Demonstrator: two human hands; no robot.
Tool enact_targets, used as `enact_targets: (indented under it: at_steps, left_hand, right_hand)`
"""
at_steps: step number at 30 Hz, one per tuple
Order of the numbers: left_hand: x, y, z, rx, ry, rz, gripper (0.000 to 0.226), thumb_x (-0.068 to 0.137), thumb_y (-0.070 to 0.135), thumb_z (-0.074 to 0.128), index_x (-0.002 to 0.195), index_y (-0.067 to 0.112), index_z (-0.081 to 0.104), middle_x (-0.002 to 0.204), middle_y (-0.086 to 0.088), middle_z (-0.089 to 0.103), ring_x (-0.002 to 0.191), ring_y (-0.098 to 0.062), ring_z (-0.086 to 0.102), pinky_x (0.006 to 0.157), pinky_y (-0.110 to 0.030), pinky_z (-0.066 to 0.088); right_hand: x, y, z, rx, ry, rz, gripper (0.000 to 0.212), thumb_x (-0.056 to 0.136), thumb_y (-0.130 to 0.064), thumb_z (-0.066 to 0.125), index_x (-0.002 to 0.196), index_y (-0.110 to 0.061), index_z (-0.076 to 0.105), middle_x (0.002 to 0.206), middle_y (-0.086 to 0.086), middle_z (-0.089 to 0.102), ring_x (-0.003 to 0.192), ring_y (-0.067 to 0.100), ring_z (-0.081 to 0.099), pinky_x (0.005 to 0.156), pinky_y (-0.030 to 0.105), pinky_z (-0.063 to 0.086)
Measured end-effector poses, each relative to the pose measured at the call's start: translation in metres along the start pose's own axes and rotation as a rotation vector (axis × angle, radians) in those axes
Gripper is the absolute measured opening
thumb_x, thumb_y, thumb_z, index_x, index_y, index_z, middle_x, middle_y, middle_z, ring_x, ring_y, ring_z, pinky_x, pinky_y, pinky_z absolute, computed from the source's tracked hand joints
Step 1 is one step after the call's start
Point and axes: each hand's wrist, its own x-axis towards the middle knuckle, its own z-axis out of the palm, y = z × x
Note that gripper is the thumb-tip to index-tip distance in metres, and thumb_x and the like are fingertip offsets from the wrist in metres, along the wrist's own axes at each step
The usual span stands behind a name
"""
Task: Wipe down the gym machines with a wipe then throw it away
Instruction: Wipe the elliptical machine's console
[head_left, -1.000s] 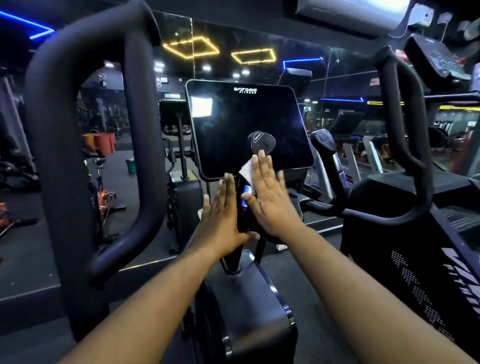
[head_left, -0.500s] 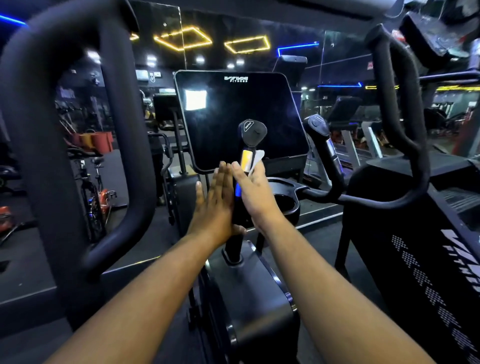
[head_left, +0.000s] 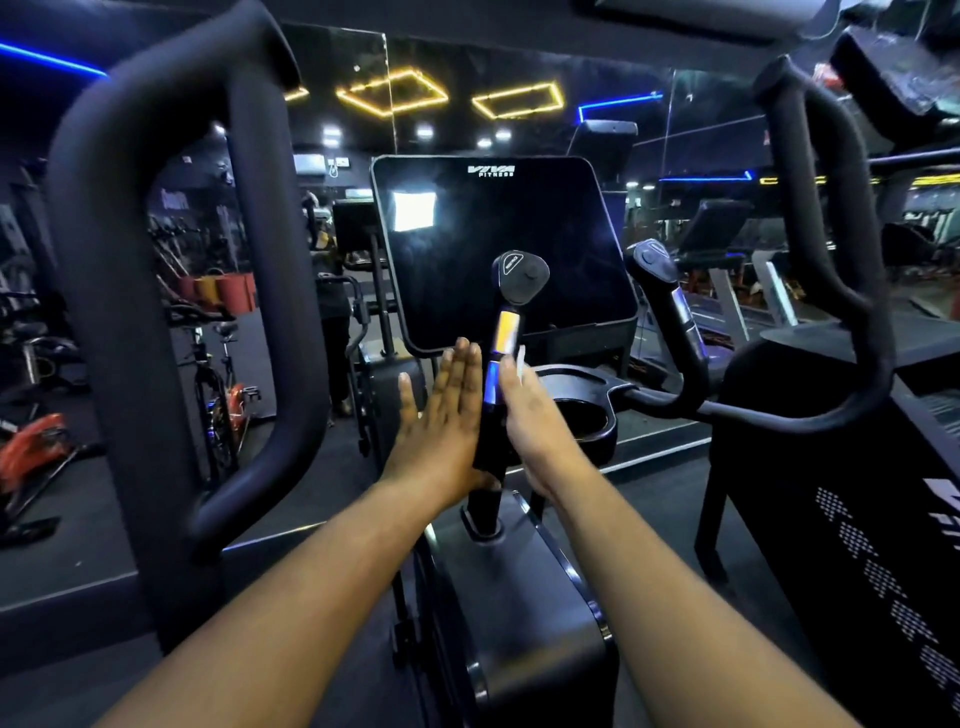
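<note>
Presently, the left hand (head_left: 441, 421) is lying flat and wide, fingers straight and together, its palm pressing against the left side of the upright handle post (head_left: 496, 395). The right hand (head_left: 540, 421) is lying flat against the right side of that same post, fingers extended, and is pressing the white wipe (head_left: 520, 357) to it; only a small edge of the wipe is showing past the fingertips, just beside the post. The post is sitting between the two palms, and its knob (head_left: 519, 275) is standing above both hands. The console screen (head_left: 498, 249) is rising directly behind the post. A second handle (head_left: 670, 306) is standing to the right of the post. The large left grip loop (head_left: 171, 291) is standing well to the left of the post.
</note>
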Motion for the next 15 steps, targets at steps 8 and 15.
enact_targets:
  at_steps: [8, 15]
  left_hand:
    - [-0.002, 0.001, -0.003, 0.073, 0.021, -0.002, 0.155, 0.073, 0.068, 0.076, 0.139, 0.013, -0.052, 0.147, -0.003, -0.058, 0.143, -0.021, -0.045, 0.120, -0.067, -0.011]
    - [-0.010, 0.000, -0.005, 0.071, 0.032, -0.033, 0.149, 0.073, 0.077, 0.069, 0.143, 0.017, -0.049, 0.147, 0.000, -0.059, 0.144, -0.019, -0.043, 0.120, -0.067, -0.010]
  right_hand:
    - [0.006, -0.013, -0.037, -0.323, 0.310, -0.443, 0.039, 0.107, -0.013, 0.046, 0.144, -0.007, 0.054, 0.148, 0.008, 0.055, 0.141, 0.019, 0.047, 0.119, 0.036, 0.035]
    - [0.053, -0.043, -0.033, -1.115, 0.170, -0.745, 0.053, 0.107, -0.025, 0.030, 0.157, -0.009, 0.031, 0.166, 0.009, 0.023, 0.155, 0.029, 0.012, 0.123, 0.062, 0.011]
